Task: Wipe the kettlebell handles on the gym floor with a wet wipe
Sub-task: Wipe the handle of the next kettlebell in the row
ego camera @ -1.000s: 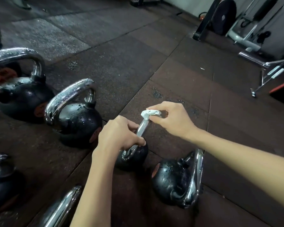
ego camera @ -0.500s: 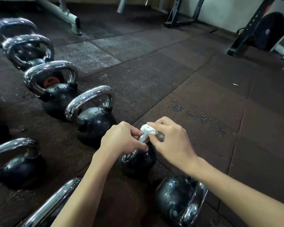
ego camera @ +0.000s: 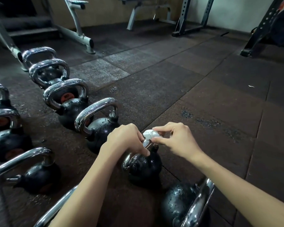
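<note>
At lower centre, my left hand (ego camera: 126,141) still grips the small kettlebell (ego camera: 144,169) by its handle (ego camera: 130,160), and my right hand (ego camera: 175,140), pinching the wet wipe (ego camera: 152,134), has slid it closer along the handle, so this one seems nearly wiped.

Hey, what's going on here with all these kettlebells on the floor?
A person is wiping kettlebell handles. The left hand grips the chrome handle of a small kettlebell, while the right hand pinches a wadded white wipe against the handle's top. Other kettlebells stand in a row to the left; a tipped kettlebell lies by the right forearm.
</note>
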Motion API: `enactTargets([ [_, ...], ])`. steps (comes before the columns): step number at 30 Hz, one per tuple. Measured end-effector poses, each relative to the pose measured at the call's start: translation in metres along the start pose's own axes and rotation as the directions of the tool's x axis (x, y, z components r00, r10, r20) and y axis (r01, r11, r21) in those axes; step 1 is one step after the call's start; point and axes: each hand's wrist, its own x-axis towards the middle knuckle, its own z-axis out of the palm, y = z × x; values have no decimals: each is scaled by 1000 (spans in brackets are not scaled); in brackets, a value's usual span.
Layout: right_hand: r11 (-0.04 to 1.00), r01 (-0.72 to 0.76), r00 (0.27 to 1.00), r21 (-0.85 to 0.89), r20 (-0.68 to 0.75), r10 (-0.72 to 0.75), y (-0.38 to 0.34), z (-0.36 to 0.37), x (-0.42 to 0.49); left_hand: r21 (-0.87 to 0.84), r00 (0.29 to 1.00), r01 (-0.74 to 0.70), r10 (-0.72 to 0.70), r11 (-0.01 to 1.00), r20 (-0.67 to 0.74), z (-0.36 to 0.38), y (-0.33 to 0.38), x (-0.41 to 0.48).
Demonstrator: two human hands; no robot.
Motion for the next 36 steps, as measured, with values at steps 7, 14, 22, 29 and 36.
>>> enactTargets([
  [7,999,-20,999,-33,-40,19,11,-5,10,-60,998,-31,34,998,46,-3,12,10],
  [14,997,73,994,6,-80,-72,0,16,-14,73,992,-99,104,992,-68,6,-5,-11],
  [22,996,89,994,26,-61,-87,-16,18,-15,-95,992,-100,93,990,-81,16,-56,-59],
  [29,993,101,994,65,-59,-97,-21,25,-20,-192,987,-59,28,980,-160,24,-69,-79],
  [36,989,77,997,122,-6,-77,3,24,-22,-199,990,-31,2,980,-143,22,-79,-80],
])
